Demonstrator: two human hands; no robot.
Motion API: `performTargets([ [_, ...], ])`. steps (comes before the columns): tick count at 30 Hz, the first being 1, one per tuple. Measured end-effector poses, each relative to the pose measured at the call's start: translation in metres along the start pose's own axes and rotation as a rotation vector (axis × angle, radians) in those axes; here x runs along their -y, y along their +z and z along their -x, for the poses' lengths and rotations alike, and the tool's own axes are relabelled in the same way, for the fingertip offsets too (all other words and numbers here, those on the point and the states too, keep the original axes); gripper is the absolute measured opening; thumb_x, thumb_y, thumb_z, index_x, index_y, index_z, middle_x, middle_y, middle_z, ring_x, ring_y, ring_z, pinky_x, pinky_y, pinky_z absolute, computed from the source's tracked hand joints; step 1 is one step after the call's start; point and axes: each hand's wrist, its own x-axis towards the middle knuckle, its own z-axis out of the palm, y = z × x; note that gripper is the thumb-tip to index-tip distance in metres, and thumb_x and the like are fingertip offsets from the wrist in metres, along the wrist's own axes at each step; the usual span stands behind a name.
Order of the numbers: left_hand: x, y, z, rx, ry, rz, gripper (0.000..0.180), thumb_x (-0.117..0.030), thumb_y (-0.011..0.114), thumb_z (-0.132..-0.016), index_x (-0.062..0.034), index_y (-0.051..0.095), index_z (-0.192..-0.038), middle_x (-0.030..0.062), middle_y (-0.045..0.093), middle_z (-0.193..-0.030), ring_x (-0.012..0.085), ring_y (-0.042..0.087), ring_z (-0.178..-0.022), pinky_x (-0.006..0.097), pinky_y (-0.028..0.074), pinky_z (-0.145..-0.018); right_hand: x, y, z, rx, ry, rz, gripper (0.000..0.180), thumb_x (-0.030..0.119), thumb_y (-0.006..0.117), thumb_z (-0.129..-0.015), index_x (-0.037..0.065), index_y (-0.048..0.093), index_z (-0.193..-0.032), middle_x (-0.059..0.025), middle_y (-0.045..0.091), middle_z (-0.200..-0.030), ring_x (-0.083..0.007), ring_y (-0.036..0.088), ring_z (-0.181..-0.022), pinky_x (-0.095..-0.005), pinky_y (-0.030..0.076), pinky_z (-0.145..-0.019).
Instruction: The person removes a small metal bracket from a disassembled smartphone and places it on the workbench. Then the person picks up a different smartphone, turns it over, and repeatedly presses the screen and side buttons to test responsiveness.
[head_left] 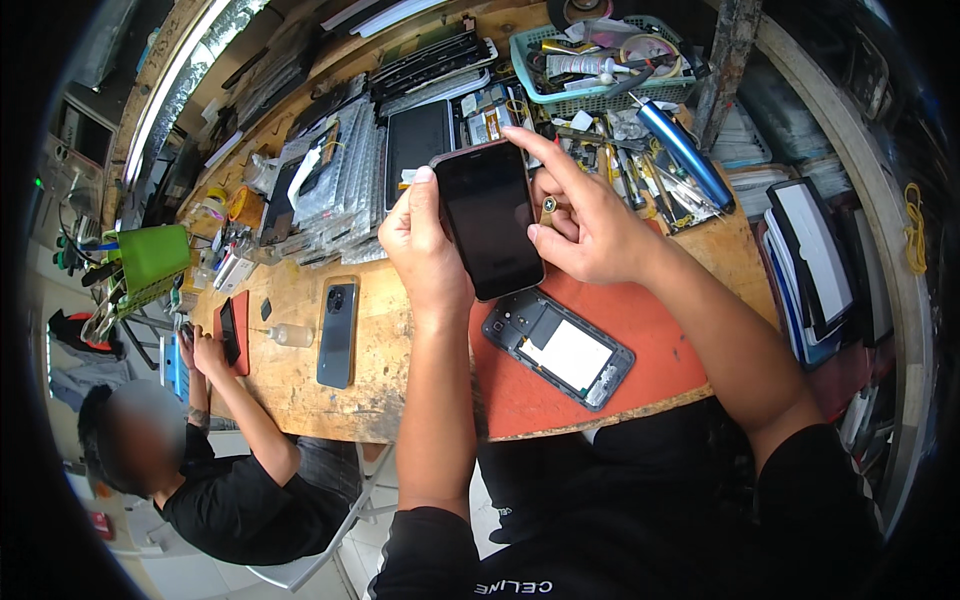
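Note:
A smartphone (487,222) with a dark, blank screen is held up above the bench. My left hand (428,240) grips its left edge, thumb along the front. At its upper right edge, my right hand (590,210) has the index fingertip on the top corner, while its other fingers curl by the side with a ring showing on one. Below, on the red mat (655,335), lies an opened phone body (560,350) with a white label inside. To the left, a dark phone (338,332) with a round camera area rests on the wood.
A teal basket (600,98) of tools and tubes stands at the back, near a blue cylindrical device (685,155). Stacked screens in bubble wrap (340,190) fill the back left. A clear bottle (290,335) lies on the wood. At left, a co-worker (250,490) handles another phone.

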Motion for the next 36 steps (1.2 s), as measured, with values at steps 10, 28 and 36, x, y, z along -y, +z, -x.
performTargets([
  [10, -0.0019, 0.0032, 0.001, 0.005, 0.015, -0.045, 0.037, -0.022, 0.054, -0.113, 0.0043, 0.076, -0.099, 0.0034, 0.073, -0.087, 0.0055, 0.062, -0.073, 0.022, 0.05, -0.065, -0.0021, 0.0029, -0.0051, -0.079, -0.02, 0.019, 0.077, 0.008, 0.065, -0.095, 0.013, 0.033, -0.165, -0.0058, 0.053, -0.068, -0.017, 0.055, -0.058, -0.0357, 0.048, -0.062],
  [28, -0.0018, 0.0014, 0.0019, 0.014, -0.001, -0.035, 0.035, -0.021, 0.054, -0.113, 0.0046, 0.076, -0.1, 0.005, 0.074, -0.091, 0.0069, 0.065, -0.076, 0.022, 0.053, -0.069, -0.002, 0.0022, -0.0018, -0.092, -0.03, 0.009, 0.082, 0.004, 0.066, -0.089, 0.014, 0.034, -0.164, -0.0022, 0.055, -0.068, -0.0096, 0.049, -0.051, -0.0308, 0.042, -0.053],
  [36, -0.0009, 0.0058, 0.0053, 0.022, 0.0, -0.034, 0.035, -0.02, 0.054, -0.113, 0.006, 0.076, -0.105, 0.0064, 0.075, -0.093, 0.0082, 0.065, -0.078, 0.023, 0.052, -0.07, -0.0025, 0.0058, -0.0039, -0.189, -0.068, 0.017, 0.066, 0.009, 0.067, -0.096, 0.009, 0.043, -0.157, -0.0039, 0.055, -0.063, -0.012, 0.052, -0.052, -0.0311, 0.043, -0.054],
])
